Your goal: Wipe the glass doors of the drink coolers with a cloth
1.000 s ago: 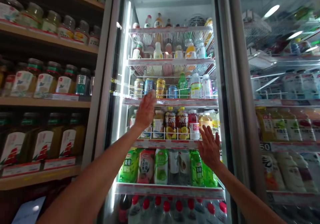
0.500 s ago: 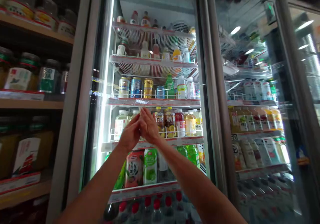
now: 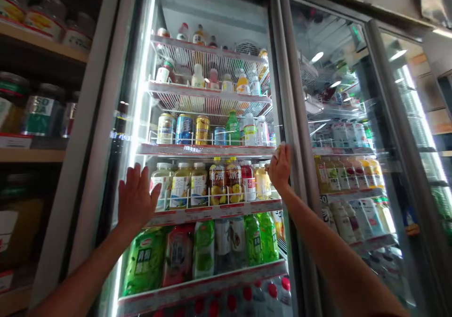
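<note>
Left hand [image 3: 136, 199] is spread at left of the cooler door [image 3: 215, 11]; align palm parallel. Right hand [image 3: 280, 166], at right, has bent fingers; cannot tell whether pinching.

"冰茶" on brown bottle [image 3: 217, 182], "茶" on pale bottles [image 3: 181, 187], "青梅" on green bottle [image 3: 144, 263], "SO" on jar [image 3: 39, 112]

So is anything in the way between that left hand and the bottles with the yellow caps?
Yes, apparently the glass door: reflections show on it, with the left hand in front and the yellow-capped bottles behind. A white wire rail also crosses before them.
</note>
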Available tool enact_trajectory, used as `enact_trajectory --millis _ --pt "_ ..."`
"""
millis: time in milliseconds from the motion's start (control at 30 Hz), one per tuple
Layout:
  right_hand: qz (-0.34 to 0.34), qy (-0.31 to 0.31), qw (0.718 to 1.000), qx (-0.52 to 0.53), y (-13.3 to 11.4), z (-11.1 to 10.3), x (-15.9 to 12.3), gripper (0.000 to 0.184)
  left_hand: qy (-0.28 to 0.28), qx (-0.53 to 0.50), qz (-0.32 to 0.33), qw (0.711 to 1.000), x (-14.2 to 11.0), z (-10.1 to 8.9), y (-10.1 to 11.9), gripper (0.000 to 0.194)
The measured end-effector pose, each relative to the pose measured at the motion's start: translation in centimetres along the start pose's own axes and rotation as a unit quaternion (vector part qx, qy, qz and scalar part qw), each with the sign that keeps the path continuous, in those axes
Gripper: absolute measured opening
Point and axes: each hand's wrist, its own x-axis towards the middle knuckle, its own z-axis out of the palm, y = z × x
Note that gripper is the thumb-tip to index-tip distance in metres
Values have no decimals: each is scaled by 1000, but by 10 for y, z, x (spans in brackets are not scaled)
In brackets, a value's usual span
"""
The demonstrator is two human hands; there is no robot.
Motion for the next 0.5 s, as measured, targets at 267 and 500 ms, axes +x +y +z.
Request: enact_trajectory --millis 267,500 --pt "-262 -255 929 61 -169 31 -79 61 7 100 38 994 -15 10 1 69" --pt "-134 -148 979 -35 -43 -3 -34 64 16 103 42 994 -15 10 -5 69"
